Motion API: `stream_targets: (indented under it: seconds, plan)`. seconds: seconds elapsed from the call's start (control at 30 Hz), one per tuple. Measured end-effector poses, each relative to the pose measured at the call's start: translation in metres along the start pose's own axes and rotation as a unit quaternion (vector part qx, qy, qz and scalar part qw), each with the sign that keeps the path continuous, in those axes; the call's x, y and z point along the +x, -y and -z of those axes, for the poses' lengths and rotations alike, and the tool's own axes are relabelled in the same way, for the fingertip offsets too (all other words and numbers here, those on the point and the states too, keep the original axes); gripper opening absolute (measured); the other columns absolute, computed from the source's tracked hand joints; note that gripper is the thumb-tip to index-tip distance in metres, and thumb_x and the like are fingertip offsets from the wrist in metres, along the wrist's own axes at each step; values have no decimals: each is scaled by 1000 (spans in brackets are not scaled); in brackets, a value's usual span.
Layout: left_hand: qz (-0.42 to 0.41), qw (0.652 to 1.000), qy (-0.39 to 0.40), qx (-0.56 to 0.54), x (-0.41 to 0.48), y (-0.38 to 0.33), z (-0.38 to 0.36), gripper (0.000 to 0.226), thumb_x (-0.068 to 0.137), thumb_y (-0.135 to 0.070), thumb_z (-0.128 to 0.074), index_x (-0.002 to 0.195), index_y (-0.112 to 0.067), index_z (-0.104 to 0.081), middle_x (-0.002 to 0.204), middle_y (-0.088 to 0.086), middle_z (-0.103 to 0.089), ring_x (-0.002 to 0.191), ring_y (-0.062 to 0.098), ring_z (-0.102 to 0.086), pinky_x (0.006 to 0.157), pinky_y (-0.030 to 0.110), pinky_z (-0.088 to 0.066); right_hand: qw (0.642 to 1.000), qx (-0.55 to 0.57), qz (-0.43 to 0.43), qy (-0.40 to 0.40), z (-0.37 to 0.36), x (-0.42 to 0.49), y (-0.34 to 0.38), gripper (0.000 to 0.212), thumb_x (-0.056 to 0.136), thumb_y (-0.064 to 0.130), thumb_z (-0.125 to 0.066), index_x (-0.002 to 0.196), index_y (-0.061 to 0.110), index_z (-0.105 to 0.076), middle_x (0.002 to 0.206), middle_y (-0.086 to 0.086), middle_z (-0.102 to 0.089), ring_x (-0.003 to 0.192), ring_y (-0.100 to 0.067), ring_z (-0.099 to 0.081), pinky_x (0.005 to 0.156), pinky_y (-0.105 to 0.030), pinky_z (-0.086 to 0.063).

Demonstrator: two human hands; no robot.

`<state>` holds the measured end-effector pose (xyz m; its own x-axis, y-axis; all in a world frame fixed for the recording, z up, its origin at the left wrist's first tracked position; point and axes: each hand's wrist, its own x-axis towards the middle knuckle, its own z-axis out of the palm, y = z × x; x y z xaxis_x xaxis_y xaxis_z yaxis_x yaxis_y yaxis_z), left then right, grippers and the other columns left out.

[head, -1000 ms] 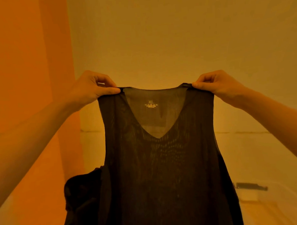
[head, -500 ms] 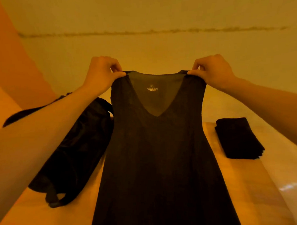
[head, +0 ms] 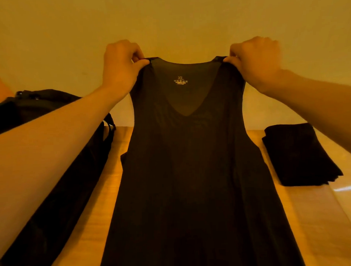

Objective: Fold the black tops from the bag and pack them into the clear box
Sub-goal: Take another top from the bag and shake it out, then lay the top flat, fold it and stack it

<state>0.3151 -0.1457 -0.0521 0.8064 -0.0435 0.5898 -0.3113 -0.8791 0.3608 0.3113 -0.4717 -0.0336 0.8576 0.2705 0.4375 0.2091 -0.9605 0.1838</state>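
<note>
A black sleeveless V-neck top with an XL label hangs spread in front of me, its lower part draped over the wooden table. My left hand pinches its left shoulder strap and my right hand pinches the right one, both raised in front of the wall. A black bag lies on the table at the left, partly hidden by my left forearm. A folded black top rests at the right, inside the faintly visible clear box.
A plain wall stands behind the table. Bare wood shows between the bag and the held top, and between the top and the folded one.
The view has tilted down from the wall to the table. The held top has come lower, its hem now draping over the table; both hands keep pinching the straps.
</note>
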Motion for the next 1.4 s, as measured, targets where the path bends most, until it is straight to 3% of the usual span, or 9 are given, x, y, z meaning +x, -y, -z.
stream_targets:
  seconds: [0.23,0.37,0.53,0.63,0.77,0.87,1.17,1.27,1.4]
  plan:
    - [58,995,71,30,-22,-11,-15,36,96,-38,-68,116,-9,-67,119,15,-61,108,29,-59,85,31,-45,995,-43,-41,79,-16,-4,12,36,100,38,-60,105,4,-69,97,-21,-64,93,-43,-60,67,-40,-38]
    - [32,982,179,50,-88,-71,-7,37,103,-38,-56,130,-13,-60,138,12,-46,124,30,-48,103,39,-42,988,101,-97,67,-1,-47,53,19,99,23,-59,106,11,-73,103,-13,-68,96,-33,-64,73,-40,-52]
    - [76,934,331,108,-215,-124,28,66,106,-55,-30,161,-22,-20,170,8,-5,156,30,-5,126,45,-10,953,254,-112,121,31,-183,112,23,99,35,-59,118,25,-68,115,1,-66,104,-16,-61,84,-33,-53]
    - [118,912,374,125,-280,-137,55,71,101,-66,-16,161,-32,2,168,2,18,154,24,19,124,41,7,942,217,-109,231,49,-261,129,54,100,54,-45,150,35,-38,157,0,-38,147,-19,-32,119,-37,-27]
    - [127,901,387,150,-340,-142,58,76,95,-75,0,159,-35,9,167,3,22,152,24,25,123,41,13,923,160,-108,332,52,-320,142,79,89,75,-1,158,37,6,168,-8,12,153,-24,16,122,-40,7]
    - [102,911,351,190,-351,-138,51,89,84,-79,9,161,-33,3,170,7,12,155,28,15,124,44,7,938,128,-116,302,41,-333,149,84,85,76,11,158,35,10,167,-9,16,152,-26,20,121,-43,10]
    - [177,972,144,51,-425,-161,116,87,91,-80,-16,157,-27,-34,169,5,-17,157,22,-8,123,43,-13,942,267,-117,164,94,-410,132,60,100,54,-45,153,44,-19,162,13,-4,153,-12,1,123,-32,-1]
    - [314,946,-4,-77,-470,-165,135,69,95,-64,-51,147,-19,-47,158,5,-33,148,24,-28,116,46,-32,867,420,-266,25,113,-462,126,26,94,32,-65,117,42,-59,133,22,-51,128,-3,-48,105,-24,-40]
    - [525,804,-133,-243,-501,-160,134,52,94,-43,-68,134,-16,-49,131,1,-52,119,19,-52,96,39,-46,683,555,-475,-9,124,-495,118,7,92,26,-71,94,21,-67,87,1,-70,83,-17,-67,72,-32,-54]
